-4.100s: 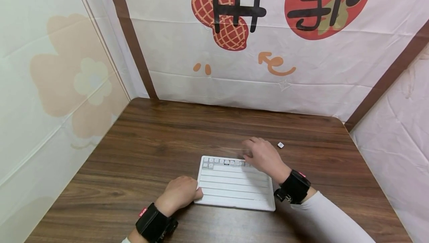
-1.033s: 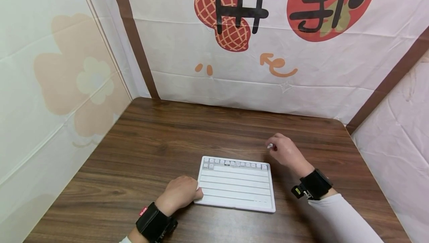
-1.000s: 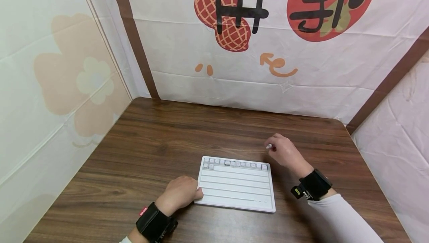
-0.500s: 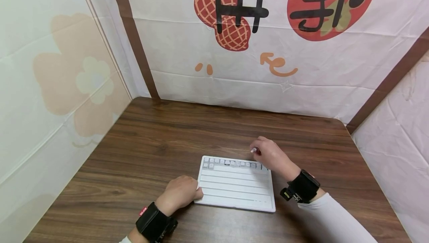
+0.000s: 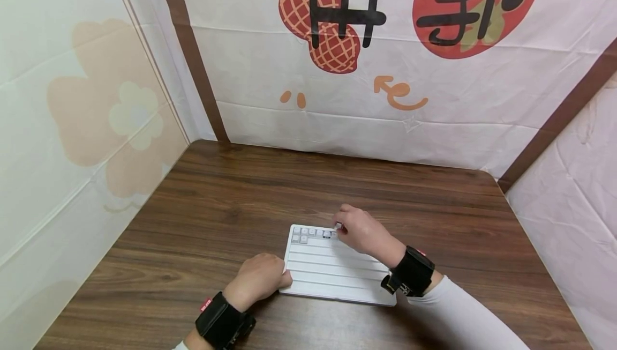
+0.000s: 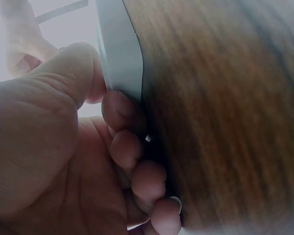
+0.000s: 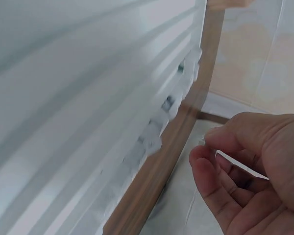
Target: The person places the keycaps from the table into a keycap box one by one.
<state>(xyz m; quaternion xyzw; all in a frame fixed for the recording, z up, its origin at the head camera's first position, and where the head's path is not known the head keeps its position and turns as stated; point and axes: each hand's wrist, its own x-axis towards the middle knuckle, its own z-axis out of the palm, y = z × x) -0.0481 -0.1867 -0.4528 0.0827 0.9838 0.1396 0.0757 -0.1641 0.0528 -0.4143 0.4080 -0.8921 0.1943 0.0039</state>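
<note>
A white ridged tray [image 5: 332, 272] lies on the table, with small white keycaps [image 5: 304, 239] along its far row and two in the row below at the left. My left hand [image 5: 260, 275] grips the tray's near left edge; in the left wrist view, the thumb lies over the edge [image 6: 118, 44] and the fingers curl against its side. Above the far row, my right hand [image 5: 363, 232] pinches one small white keycap [image 5: 338, 226] between thumb and fingertips. In the right wrist view that keycap [image 7: 202, 142] appears apart from the tray. My right hand covers part of the far row.
The brown wood table [image 5: 231, 194] extends around the tray on all sides. Fabric walls stand behind it [image 5: 337, 119] and at the left [image 5: 87, 125] and right.
The keycap that lay on the table right of the tray is now in my right hand. That hand has moved left along the tray's far row. My left hand has stayed put.
</note>
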